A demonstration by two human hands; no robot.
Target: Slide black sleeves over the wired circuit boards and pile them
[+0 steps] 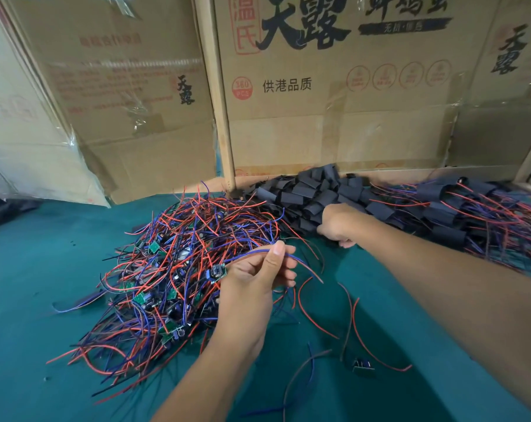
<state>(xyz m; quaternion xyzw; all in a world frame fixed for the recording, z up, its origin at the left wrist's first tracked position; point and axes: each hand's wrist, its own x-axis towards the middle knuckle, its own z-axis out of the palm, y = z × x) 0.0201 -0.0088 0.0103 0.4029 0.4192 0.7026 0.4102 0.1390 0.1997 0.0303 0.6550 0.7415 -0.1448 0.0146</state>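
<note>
Cardboard boxes (334, 86) wall the green surface (29, 284). The left hand (258, 275) pinches a wired board (217, 272); right hand (339, 222) fingers curl into the black sleeves (313, 190) along the far edge.

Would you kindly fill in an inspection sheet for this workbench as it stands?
Surface: teal cloth-covered table.
Job's things: tangled pile of bare green circuit boards; heap of empty black sleeves; pile of sleeved boards; one stray board.
Clutter: nothing seen.
Hands: left hand pinches a wired circuit board; right hand reaches into the sleeves, grip hidden.
Cables: loose red and blue wires.
Surroundings: printed brown cardboard boxes.
</note>
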